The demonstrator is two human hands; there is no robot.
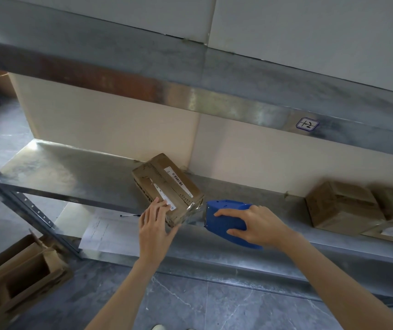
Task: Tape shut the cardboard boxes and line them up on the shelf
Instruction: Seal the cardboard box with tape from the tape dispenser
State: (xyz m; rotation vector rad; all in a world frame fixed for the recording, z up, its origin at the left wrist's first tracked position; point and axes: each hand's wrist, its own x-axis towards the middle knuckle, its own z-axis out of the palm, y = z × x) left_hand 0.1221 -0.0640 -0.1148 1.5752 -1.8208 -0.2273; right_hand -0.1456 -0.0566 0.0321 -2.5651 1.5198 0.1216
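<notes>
Left hand (155, 225) open-fingered on box (164, 182) at shelf (71, 172) edge; right hand (256, 225) clamped round tape dispenser (224, 209).

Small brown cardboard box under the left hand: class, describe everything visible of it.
The small brown cardboard box is oblong, its top flaps closed. A white barcode label and a second white strip lie on top; glossy clear tape covers its near end. It sits askew on the grey metal shelf, far corner near the cream wall. The left hand rests straight fingers on its near top edge. The blue tape dispenser in the right hand is close beside it.
</notes>
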